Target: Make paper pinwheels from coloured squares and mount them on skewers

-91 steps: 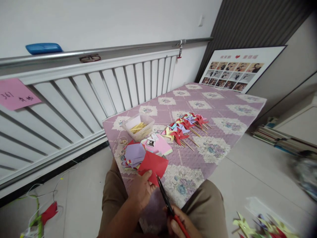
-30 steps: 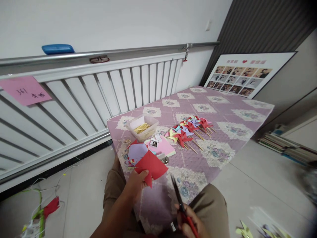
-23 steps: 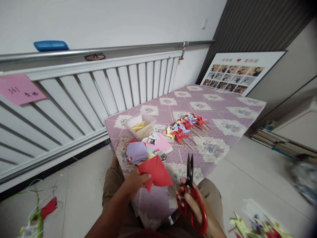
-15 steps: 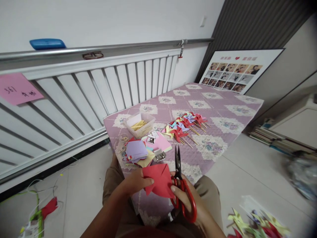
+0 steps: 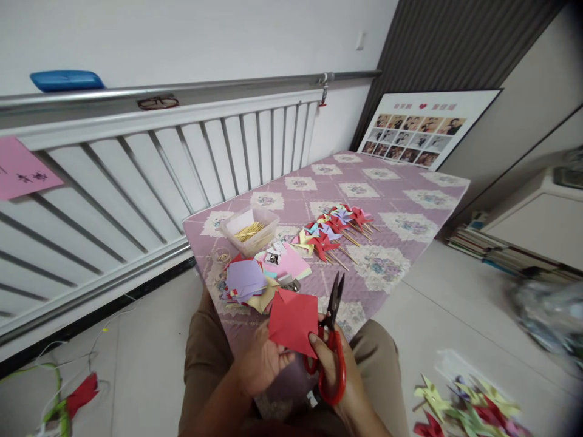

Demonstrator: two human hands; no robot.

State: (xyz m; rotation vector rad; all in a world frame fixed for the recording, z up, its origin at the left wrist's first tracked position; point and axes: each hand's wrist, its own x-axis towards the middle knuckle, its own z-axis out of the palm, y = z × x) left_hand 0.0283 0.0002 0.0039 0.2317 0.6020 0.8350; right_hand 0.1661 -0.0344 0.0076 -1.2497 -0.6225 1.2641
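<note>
A square of red paper [image 5: 294, 321] with cuts running in from its corners is in front of me, above the near end of the table. My right hand [image 5: 334, 361] pinches its lower right edge under the thumb. The same hand holds scissors [image 5: 334, 303] with red handles, their dark blades pointing up and slightly parted. My left hand [image 5: 264, 361] is turned palm up at the paper's lower left edge, fingers loosely apart and partly behind it. Beyond lie a stack of purple paper squares [image 5: 246, 278], pink paper [image 5: 291, 260] and a small metal-coloured item [image 5: 290, 283].
A plastic box [image 5: 250, 230] of thin sticks stands on the flowered tablecloth [image 5: 387, 227]. Finished paper pinwheels [image 5: 334, 230] lie to its right, and more pinwheels [image 5: 469, 403] are on the floor at right. A white radiator [image 5: 182, 164] borders the table's left side.
The red paper has turned, and my left hand has gone from gripping it with the thumb on top to lying palm up below it. The scissors have tilted right.
</note>
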